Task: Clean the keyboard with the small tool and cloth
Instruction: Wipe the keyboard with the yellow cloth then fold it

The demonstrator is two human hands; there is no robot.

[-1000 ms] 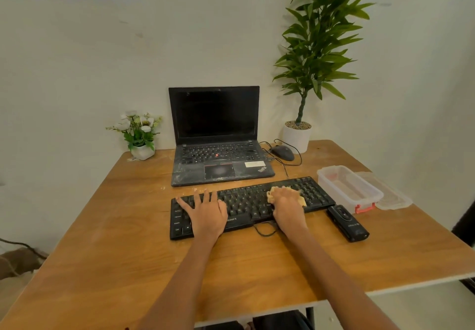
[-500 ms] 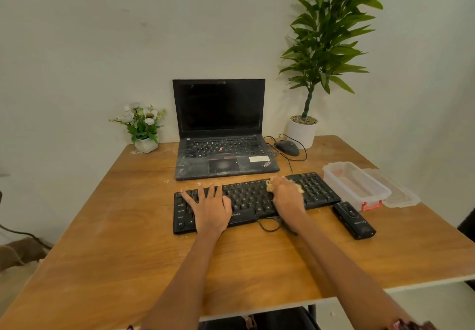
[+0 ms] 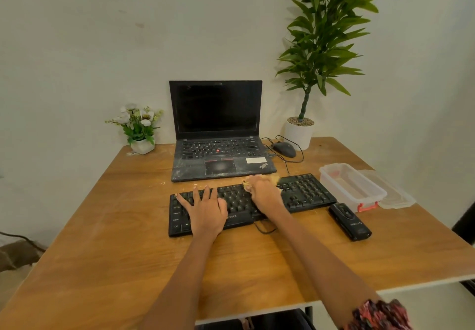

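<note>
Black and flat, the plastic keyboard (image 3: 305, 193) lies across the middle of the wooden table (image 3: 102, 239), just in front of the dusty open black laptop (image 3: 218, 147). I see my left hand (image 3: 207, 212) spread flat on its left keys, fingers straight. My right hand (image 3: 264, 193) presses a crumpled yellow cloth (image 3: 273, 178) onto the upper middle keys, fingers curled round it; a small black oblong tool (image 3: 350, 221) lies beside the keyboard's right end.

A plain off-white wall (image 3: 77, 60) stood behind a wooden table (image 3: 115, 265) with a pale edge. At two o'clock a tall leafy plant (image 3: 323, 34) rose from a white pot (image 3: 299, 134); at ten o'clock sat a small white flower pot (image 3: 141, 146).
</note>
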